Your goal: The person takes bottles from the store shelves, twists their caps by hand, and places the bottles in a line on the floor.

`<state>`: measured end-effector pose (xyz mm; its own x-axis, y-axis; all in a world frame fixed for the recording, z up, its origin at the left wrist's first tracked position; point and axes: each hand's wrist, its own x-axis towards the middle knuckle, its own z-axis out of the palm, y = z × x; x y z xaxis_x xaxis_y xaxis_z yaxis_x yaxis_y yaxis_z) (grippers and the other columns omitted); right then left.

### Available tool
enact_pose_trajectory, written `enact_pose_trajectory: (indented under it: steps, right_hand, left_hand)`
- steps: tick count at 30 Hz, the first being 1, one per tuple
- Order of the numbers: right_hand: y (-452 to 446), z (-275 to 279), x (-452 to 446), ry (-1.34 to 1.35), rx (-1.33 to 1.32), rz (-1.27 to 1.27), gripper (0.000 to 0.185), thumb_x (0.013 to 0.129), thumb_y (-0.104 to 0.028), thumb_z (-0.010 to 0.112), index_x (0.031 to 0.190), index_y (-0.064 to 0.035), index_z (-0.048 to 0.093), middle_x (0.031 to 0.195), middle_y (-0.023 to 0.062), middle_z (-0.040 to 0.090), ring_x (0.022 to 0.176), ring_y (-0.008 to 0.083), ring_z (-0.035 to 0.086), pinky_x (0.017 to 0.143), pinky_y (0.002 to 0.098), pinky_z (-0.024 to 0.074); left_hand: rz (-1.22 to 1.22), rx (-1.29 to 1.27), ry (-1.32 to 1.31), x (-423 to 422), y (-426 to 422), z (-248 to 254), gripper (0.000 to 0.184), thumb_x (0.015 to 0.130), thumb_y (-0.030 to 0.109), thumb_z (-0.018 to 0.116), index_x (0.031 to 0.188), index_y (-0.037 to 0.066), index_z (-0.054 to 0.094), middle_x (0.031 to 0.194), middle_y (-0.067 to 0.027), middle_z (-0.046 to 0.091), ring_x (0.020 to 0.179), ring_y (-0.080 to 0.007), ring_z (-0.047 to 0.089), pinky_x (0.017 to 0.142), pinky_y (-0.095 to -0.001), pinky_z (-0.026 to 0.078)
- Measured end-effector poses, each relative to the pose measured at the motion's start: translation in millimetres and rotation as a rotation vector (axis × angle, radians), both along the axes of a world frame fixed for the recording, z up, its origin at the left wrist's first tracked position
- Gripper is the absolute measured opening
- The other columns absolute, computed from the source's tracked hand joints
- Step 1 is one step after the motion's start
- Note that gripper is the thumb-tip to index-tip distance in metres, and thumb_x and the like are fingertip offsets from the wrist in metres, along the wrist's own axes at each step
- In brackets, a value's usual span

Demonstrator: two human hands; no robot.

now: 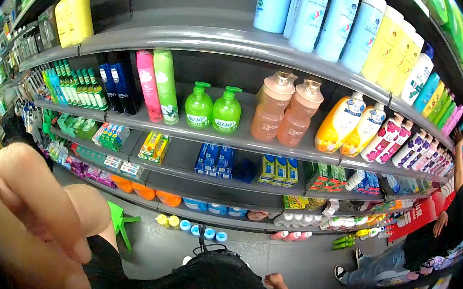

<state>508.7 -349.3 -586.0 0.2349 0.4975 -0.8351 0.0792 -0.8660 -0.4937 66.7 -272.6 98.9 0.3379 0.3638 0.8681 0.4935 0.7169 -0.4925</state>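
Large and close to the camera at the lower left is my left hand (38, 209), its fingers bent and pressed together; whether anything is inside cannot be made out. My right hand (272, 280) hangs low near my black clothing, small in view, its fingers curled and the inside hidden. Neither hand touches the shelves. In front, the middle shelf (148, 127) bears two green pump bottles (227, 110), two pinkish bottles (301, 113), orange-and-white pump bottles (341, 125), and a pink can (148, 86) beside a green can (166, 87).
Blue bottles (310, 17) and yellow bottles (76, 15) stand on the top shelf. Boxes (216, 160) lie lower. Several bottles (195, 230) stand on the floor beside a green stool (120, 223). At the right, another person (436, 239) reaches to the shelf.
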Motion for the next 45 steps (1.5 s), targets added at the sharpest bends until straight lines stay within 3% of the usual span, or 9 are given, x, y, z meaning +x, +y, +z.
enact_pose_trajectory:
  steps: [15,22,24,28,30,32,34,41,45]
  right_hand:
    - [14,12,-15,-0.029,0.092,0.139,0.02,0.087,-0.011,0.052,0.09,0.0042,0.065,0.079,0.0151,0.068,0.064,0.0239,0.065,0.053,0.0333,0.0519]
    - [25,-2,-10,-0.019,0.033,0.065,0.024,0.088,-0.01,0.046,0.093,0.007,0.064,0.084,0.0165,0.068,0.064,0.0249,0.065,0.052,0.0322,0.0504]
    - [27,-14,-3,0.058,-0.014,0.169,0.024,0.089,-0.009,0.046,0.094,0.0062,0.063,0.086,0.0163,0.068,0.065,0.0241,0.065,0.052,0.0319,0.0496]
    - [41,-9,-13,0.039,0.007,0.046,0.022,0.089,-0.008,0.047,0.095,0.0053,0.063,0.087,0.0146,0.068,0.065,0.0229,0.064,0.052,0.0321,0.0494]
    - [54,-17,-2,0.189,0.16,0.027,0.023,0.09,-0.01,0.047,0.095,0.0041,0.063,0.085,0.0131,0.067,0.063,0.0232,0.063,0.053,0.0331,0.0501]
    - [73,-13,-4,-0.085,0.447,0.454,0.023,0.091,-0.013,0.046,0.091,0.0009,0.065,0.08,0.0113,0.066,0.061,0.0215,0.062,0.056,0.0334,0.0511]
    - [121,-2,-15,-0.065,0.584,0.227,0.023,0.092,-0.014,0.048,0.082,-0.002,0.065,0.075,0.0097,0.065,0.061,0.0171,0.062,0.056,0.0306,0.0499]
    - [272,404,-118,-0.329,1.628,0.262,0.011,0.089,-0.006,0.054,0.081,0.0012,0.056,0.073,0.0094,0.06,0.067,0.0159,0.057,0.063,0.0292,0.0467]
    - [289,548,-153,-0.566,1.981,0.316,0.012,0.082,-0.001,0.055,0.094,0.001,0.057,0.087,0.0174,0.059,0.081,0.0324,0.06,0.073,0.0363,0.048]
  left_hand:
    - [-0.34,-0.461,-0.558,23,-33,4,0.003,0.083,0.001,0.05,0.086,0.002,0.049,0.074,-0.0093,0.047,0.064,-0.0236,0.048,0.06,-0.0339,0.039]
    - [0.338,0.177,0.12,-22,-28,-18,0.001,0.085,0.015,0.057,0.084,0.014,0.057,0.093,-0.0022,0.06,0.076,-0.017,0.059,0.065,-0.0265,0.046]
    - [0.053,0.175,0.124,-21,-18,-22,0.005,0.085,0.017,0.058,0.081,0.014,0.059,0.092,-0.002,0.061,0.075,-0.016,0.058,0.064,-0.026,0.045]
    - [-1.506,-0.289,-0.363,22,51,5,0.015,0.084,0.015,0.055,0.074,0.005,0.059,0.074,-0.0064,0.056,0.063,-0.0165,0.05,0.057,-0.0293,0.038]
    - [-1.905,-0.466,-0.584,31,75,5,0.015,0.084,0.011,0.053,0.076,0.001,0.061,0.071,-0.008,0.056,0.06,-0.0152,0.048,0.056,-0.0279,0.037]
    - [-1.874,-0.666,-0.752,28,100,6,0.013,0.086,0.004,0.053,0.089,-0.003,0.063,0.081,-0.0076,0.058,0.066,-0.0106,0.051,0.059,-0.0227,0.04]
    - [-1.831,-0.754,-0.888,31,129,6,0.013,0.09,0.006,0.054,0.093,-0.002,0.063,0.086,-0.0056,0.059,0.073,-0.008,0.054,0.063,-0.0209,0.043]
    - [-1.751,-0.835,-1.064,55,245,21,0.022,0.091,0.02,0.056,0.102,0.001,0.062,0.088,-0.0045,0.062,0.073,-0.009,0.056,0.061,-0.0236,0.049]
    - [-1.706,-0.748,-1.024,68,311,32,0.032,0.088,0.023,0.059,0.107,-0.002,0.058,0.096,-0.01,0.063,0.075,-0.0126,0.059,0.063,-0.0268,0.051]
